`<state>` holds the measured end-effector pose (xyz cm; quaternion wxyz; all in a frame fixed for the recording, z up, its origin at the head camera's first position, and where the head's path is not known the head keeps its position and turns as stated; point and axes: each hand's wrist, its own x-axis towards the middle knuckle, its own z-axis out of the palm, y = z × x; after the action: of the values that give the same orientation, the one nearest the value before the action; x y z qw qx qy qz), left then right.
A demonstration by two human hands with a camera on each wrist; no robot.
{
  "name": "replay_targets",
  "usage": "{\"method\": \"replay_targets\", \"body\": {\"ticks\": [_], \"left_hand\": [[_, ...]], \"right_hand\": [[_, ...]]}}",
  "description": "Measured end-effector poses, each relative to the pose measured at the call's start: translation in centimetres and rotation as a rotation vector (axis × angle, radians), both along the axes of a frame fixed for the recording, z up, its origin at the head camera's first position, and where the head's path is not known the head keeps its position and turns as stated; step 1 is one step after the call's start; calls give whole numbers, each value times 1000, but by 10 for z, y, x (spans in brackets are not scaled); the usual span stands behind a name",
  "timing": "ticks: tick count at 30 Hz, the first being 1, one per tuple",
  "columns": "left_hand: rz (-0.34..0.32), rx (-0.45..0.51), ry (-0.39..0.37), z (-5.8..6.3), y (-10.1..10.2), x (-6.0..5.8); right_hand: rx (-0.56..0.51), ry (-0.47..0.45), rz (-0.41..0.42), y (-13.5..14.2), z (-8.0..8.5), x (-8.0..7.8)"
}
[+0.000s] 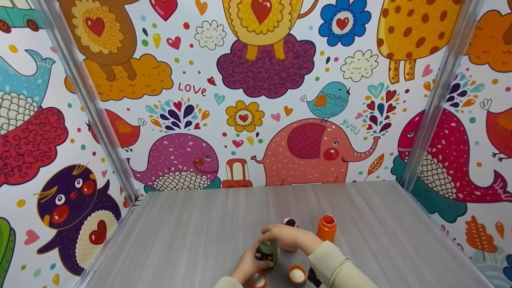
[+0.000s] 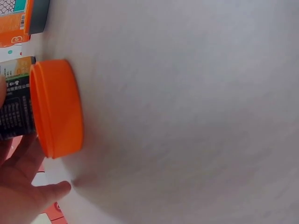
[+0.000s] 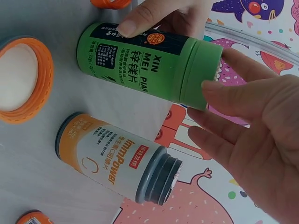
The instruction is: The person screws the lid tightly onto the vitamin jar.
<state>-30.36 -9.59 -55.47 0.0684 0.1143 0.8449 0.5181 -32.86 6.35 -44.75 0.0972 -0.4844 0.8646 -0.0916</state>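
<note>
A green supplement bottle (image 3: 135, 65) stands upright on the table. My left hand (image 1: 248, 265) grips its body, the thumb lying across the dark part of the label. From above, my right hand (image 1: 294, 238) pinches the bottle's green cap (image 3: 201, 74) between thumb and fingers; the cap still sits on the bottle. Beside it stands a white-and-orange bottle (image 3: 112, 158) without a lid, its grey threaded neck showing. In the head view my right hand hides most of that bottle. An orange lid (image 2: 60, 107) lies close to my left hand.
An uncapped orange bottle (image 1: 327, 230) stands to the right, beyond my right wrist. A second orange lid (image 1: 297, 274) lies liner up nearer me. Partly under my right sleeve is a dark object (image 1: 314, 278), kind unclear. Cartoon-printed panels (image 1: 240, 140) border the grey table (image 1: 192, 228).
</note>
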Motion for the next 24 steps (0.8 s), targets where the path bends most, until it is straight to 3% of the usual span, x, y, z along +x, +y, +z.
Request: {"method": "replay_targets", "body": {"ticks": [9, 24], "left_hand": [[-11, 12, -14, 2, 0, 2], [10, 7, 6, 0, 1, 1]], "right_hand": [[59, 85, -58, -2, 1, 4], [61, 41, -214, -5, -6, -2]]}}
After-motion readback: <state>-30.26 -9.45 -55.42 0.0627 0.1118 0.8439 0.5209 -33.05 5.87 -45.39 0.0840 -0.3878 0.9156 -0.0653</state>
